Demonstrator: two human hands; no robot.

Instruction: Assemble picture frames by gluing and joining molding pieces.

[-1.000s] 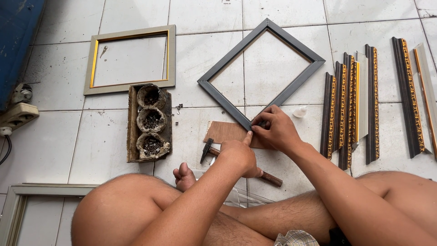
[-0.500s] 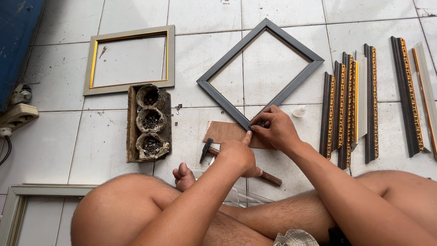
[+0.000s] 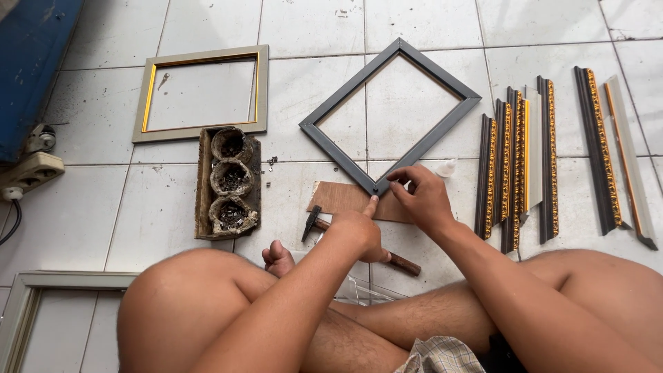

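Position: seated cross-legged on tiled floor, both hands forward of the knees.

Work piece: dark frame (image 3: 338,159), four rails already joined into a square, laid flat and turned corner-down like a diamond. Lowest corner resting on a thin brown board (image 3: 338,199); remaining three corners on bare tile.

Left hand (image 3: 358,231): index finger extended, tip touching the lowest corner from below; other fingers curled under. Nothing visibly gripped, though not fully determinable with the palm facing away.

Right hand (image 3: 423,200): fingertips drawn together on the right rail, just beside the same corner. Impossible to tell whether anything small is pinched between them.

Hammer (image 3: 312,222): lying on the floor, head just beside the board, handle running under the left hand toward the right knee. Not clearly in grip.

Surroundings:
- Tray (image 3: 202,186) with three cups of small fasteners, left of the board.
- Gold frame (image 3: 262,90), complete, lying flat beyond the tray.
- Loose strips (image 3: 514,166) of dark, gold-trimmed moulding, laid side by side right of the dark frame, unassembled.
- Small clear bottle (image 3: 447,168) between the dark frame and the strips.

Status, as judged: frame shape formed, mitres apparently closed; lowest corner under attention of both hands. Condition of the other three corners not determinable at this size. Strips not yet made up into anything.
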